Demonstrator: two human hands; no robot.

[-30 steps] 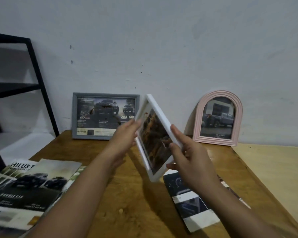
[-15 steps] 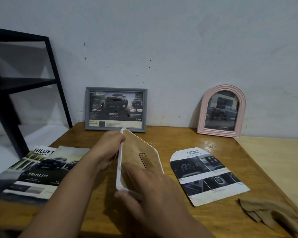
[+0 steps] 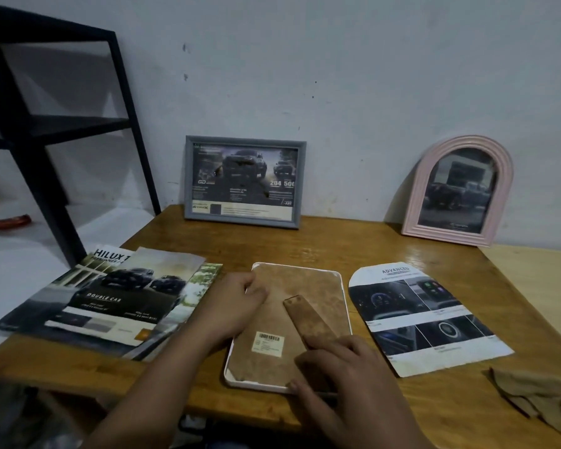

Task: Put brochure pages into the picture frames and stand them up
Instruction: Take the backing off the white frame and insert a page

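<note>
A white picture frame (image 3: 289, 286) lies face down on the wooden table (image 3: 353, 247), showing its brown backing, a barcode sticker and a brown stand flap. My left hand (image 3: 234, 306) rests on the frame's left edge. My right hand (image 3: 347, 374) covers the near right corner, fingers on the lower end of the flap. A grey frame (image 3: 243, 181) and a pink arched frame (image 3: 459, 189), both with car pictures inside, stand against the wall. A cut brochure page (image 3: 425, 315) lies right of the white frame. Brochures (image 3: 110, 296) lie at the left.
A black metal shelf (image 3: 46, 118) stands at the far left, beside the table. A crumpled brown cloth (image 3: 531, 400) lies at the table's near right corner. A lighter wooden surface (image 3: 538, 280) adjoins the table on the right.
The white frame was held up tilted in both hands, then turned over and lowered; it now lies flat, back side up, on the table. The view has tilted downward.
</note>
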